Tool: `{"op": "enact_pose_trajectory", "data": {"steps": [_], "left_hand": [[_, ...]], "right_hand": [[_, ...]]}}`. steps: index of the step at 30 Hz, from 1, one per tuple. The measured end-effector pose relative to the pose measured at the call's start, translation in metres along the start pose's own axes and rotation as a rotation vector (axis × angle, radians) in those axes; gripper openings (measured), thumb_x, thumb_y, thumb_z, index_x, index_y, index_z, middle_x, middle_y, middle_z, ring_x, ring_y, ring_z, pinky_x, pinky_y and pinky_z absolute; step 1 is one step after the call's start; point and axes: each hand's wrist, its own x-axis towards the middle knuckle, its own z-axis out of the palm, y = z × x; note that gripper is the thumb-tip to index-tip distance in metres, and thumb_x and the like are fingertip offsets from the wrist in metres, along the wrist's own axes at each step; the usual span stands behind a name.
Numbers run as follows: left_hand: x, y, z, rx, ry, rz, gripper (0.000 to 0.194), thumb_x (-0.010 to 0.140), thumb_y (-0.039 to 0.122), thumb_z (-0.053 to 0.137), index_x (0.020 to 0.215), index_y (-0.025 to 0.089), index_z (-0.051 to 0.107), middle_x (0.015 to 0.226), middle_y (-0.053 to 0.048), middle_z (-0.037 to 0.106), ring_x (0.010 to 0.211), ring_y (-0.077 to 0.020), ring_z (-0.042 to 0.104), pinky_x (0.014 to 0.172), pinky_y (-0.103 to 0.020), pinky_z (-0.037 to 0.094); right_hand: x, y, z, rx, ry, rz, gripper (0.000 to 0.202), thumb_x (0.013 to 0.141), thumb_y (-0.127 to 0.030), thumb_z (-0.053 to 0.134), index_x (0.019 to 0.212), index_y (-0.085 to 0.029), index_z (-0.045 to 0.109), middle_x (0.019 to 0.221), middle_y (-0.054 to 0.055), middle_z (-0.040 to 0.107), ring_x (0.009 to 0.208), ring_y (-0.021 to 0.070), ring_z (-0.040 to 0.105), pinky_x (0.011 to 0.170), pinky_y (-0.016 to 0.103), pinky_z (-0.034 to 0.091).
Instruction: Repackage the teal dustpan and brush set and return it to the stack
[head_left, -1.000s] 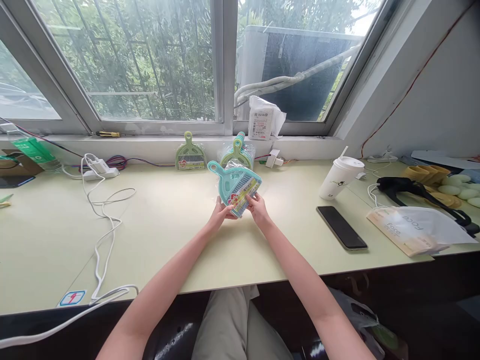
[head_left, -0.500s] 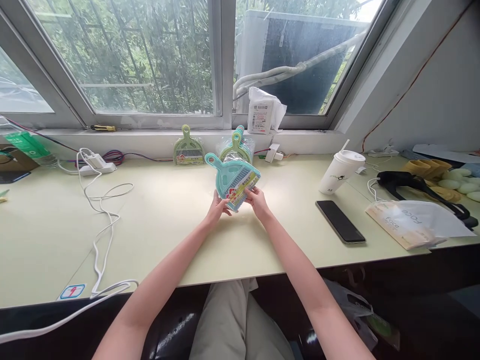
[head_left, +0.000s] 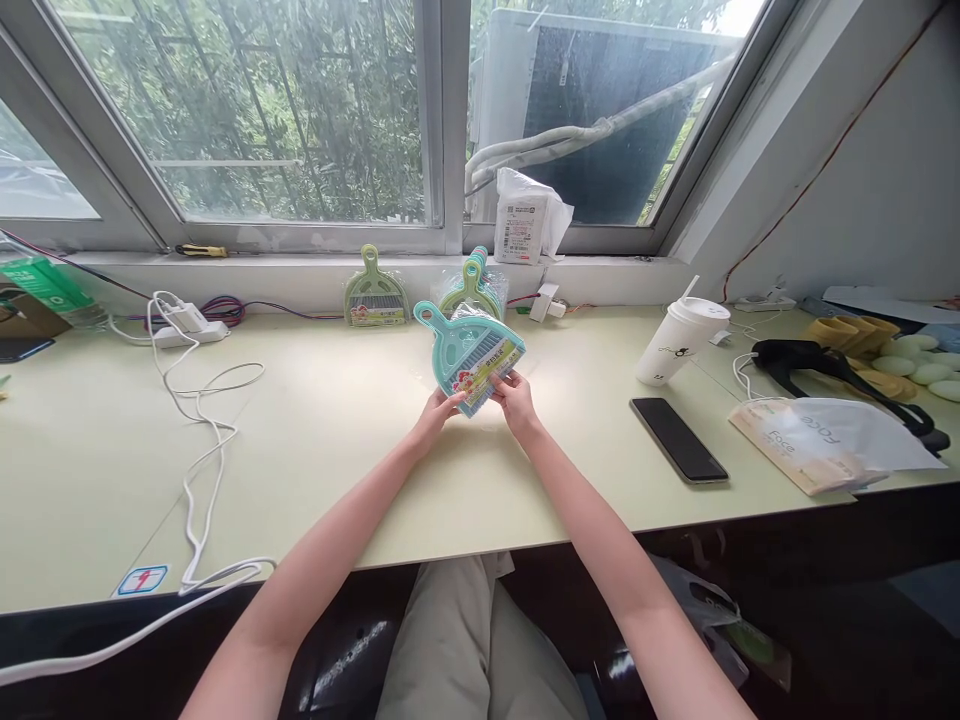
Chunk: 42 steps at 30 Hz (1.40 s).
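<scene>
Between my two hands is a wrapped light-blue dustpan and brush set (head_left: 480,355), tilted with its handle up to the left. My left hand (head_left: 437,418) grips its lower left edge, and my right hand (head_left: 514,398) pinches the lower right edge near the printed label. Just behind it, a stack of wrapped green and blue dustpans (head_left: 474,283) leans by the window ledge, partly hidden by the held set. A single green dustpan set (head_left: 376,290) stands upright to the left of that stack.
A white cup with a straw (head_left: 681,340) and a black phone (head_left: 679,441) lie to the right, beside a tissue pack (head_left: 817,445) and a black strap-like object (head_left: 840,372). White cables (head_left: 217,430) and a power strip (head_left: 191,333) are on the left. A wrapped box (head_left: 525,220) sits on the ledge.
The light-blue set has shifted very slightly right and up in my hands. My left fingers have moved a little along its lower edge. The camera view has shifted slightly.
</scene>
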Motion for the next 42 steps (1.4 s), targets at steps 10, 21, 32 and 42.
{"op": "enact_pose_trajectory", "data": {"steps": [10, 21, 32, 42], "left_hand": [[0.001, -0.002, -0.004, -0.012, 0.035, -0.019, 0.056, 0.073, 0.038, 0.070, 0.121, 0.013, 0.055, 0.112, -0.013, 0.070, 0.088, -0.0248, 0.071, 0.085, -0.045, 0.057], [0.016, 0.027, -0.071, -0.220, 0.300, -0.073, 0.040, 0.070, 0.017, 0.054, 0.109, 0.010, 0.058, 0.080, -0.005, 0.068, 0.055, -0.0132, 0.059, 0.050, -0.026, 0.053], [0.017, 0.020, -0.080, -0.122, 0.097, -0.268, 0.028, 0.075, 0.016, 0.053, 0.101, 0.010, 0.061, 0.063, -0.006, 0.065, 0.042, -0.0118, 0.051, 0.034, -0.021, 0.038], [0.004, 0.021, -0.050, 0.128, -0.175, -0.225, 0.043, 0.076, 0.037, 0.062, 0.109, 0.015, 0.045, 0.069, -0.007, 0.069, 0.039, -0.0100, 0.050, 0.038, -0.019, 0.030]], "right_hand": [[0.002, -0.005, 0.005, -0.036, -0.017, 0.136, 0.020, 0.077, -0.026, 0.075, 0.093, -0.018, 0.065, 0.086, 0.003, 0.077, 0.070, 0.0167, 0.074, 0.072, 0.033, 0.064], [0.005, -0.026, -0.020, -0.645, -0.011, -0.464, 0.041, 0.081, -0.026, 0.068, 0.121, -0.032, 0.064, 0.137, 0.004, 0.062, 0.117, 0.0243, 0.065, 0.103, 0.047, 0.050], [0.015, -0.009, -0.022, -0.606, -0.137, -0.417, 0.009, 0.081, -0.037, 0.071, 0.083, -0.033, 0.079, 0.111, 0.000, 0.073, 0.111, 0.0223, 0.063, 0.107, 0.040, 0.045], [0.015, -0.006, -0.025, -0.653, 0.126, -0.474, 0.029, 0.089, -0.048, 0.057, 0.085, -0.024, 0.074, 0.112, 0.004, 0.065, 0.071, 0.0108, 0.060, 0.061, 0.023, 0.052]]}}
